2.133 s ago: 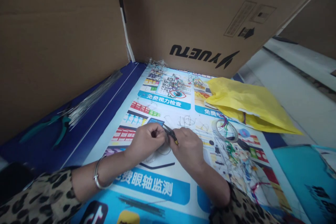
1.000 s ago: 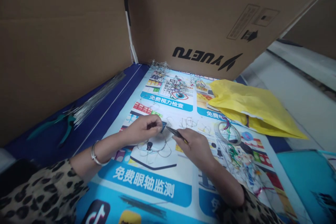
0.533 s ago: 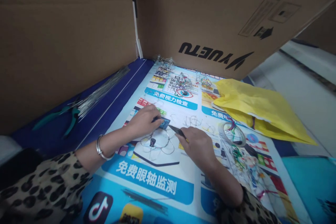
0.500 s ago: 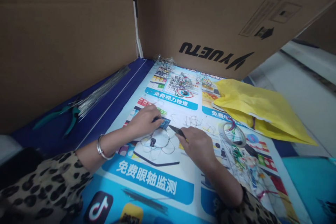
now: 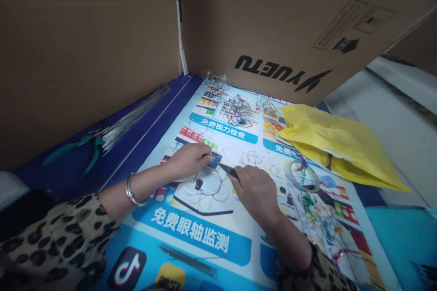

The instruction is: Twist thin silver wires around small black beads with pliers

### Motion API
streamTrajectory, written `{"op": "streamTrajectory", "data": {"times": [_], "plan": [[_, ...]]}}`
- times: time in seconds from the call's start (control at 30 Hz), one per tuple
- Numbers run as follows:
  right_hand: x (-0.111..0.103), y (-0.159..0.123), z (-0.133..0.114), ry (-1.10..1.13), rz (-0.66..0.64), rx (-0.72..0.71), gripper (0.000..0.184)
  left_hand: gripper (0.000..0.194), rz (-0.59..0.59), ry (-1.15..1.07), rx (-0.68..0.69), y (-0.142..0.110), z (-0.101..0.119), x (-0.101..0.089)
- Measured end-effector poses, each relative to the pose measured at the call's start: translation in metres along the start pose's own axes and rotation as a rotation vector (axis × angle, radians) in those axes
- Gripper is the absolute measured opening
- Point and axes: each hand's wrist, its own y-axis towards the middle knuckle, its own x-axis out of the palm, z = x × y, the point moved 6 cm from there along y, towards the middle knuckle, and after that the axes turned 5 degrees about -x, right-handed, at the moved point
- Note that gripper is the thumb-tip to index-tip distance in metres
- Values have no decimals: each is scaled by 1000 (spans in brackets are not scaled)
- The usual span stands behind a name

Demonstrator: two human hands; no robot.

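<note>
right grip (image 5: pixel 257 192) angles dark tool (image 5: pixel 228 171) toward the curled left grip (image 5: pixel 191 161).

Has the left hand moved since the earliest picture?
Yes: forward. The left hand now sits closer to the upper-left blue caption strip printed on the mat ahead of it.

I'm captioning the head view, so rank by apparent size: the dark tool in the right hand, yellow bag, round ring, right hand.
1. Yellow bag
2. Right hand
3. Round ring
4. Dark tool, by its visible part
</note>
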Motion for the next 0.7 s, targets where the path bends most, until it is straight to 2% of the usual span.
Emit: {"op": "streamTrajectory", "data": {"times": [0.47,0.7], "plan": [[-1,-2,-7,-101,-45,-48,17,25,-21,14,-36,0,3,-2],[2,-2,-5,-9,-52,-16,20,23,1,43,13,0,2,-1]]}}
